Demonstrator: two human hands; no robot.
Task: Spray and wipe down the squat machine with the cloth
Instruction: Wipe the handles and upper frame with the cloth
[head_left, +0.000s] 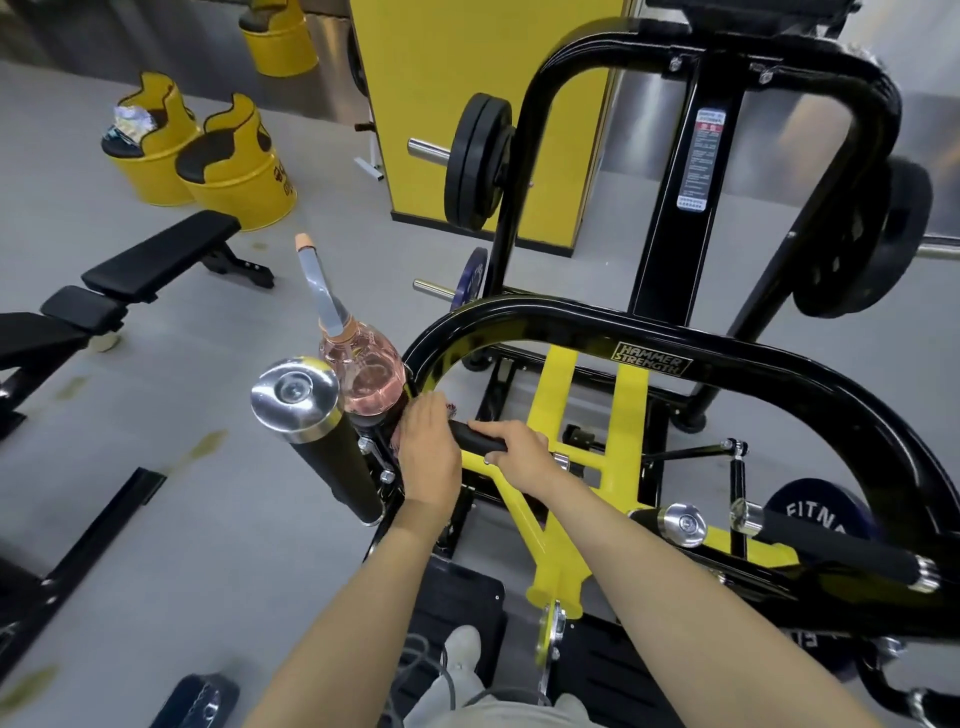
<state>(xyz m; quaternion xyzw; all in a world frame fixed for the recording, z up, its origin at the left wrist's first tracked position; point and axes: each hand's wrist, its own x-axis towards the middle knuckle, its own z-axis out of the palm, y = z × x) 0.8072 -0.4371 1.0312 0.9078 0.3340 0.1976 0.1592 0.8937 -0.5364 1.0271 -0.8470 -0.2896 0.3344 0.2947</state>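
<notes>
now left hand (428, 457) presses cloth (451, 410) flat-fingered on squat machine (571, 332), right hand (519, 448) grips handle (475, 435).

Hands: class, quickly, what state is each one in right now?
Left hand: open, fingers flat on the cloth.
Right hand: closed round the handle.
</notes>
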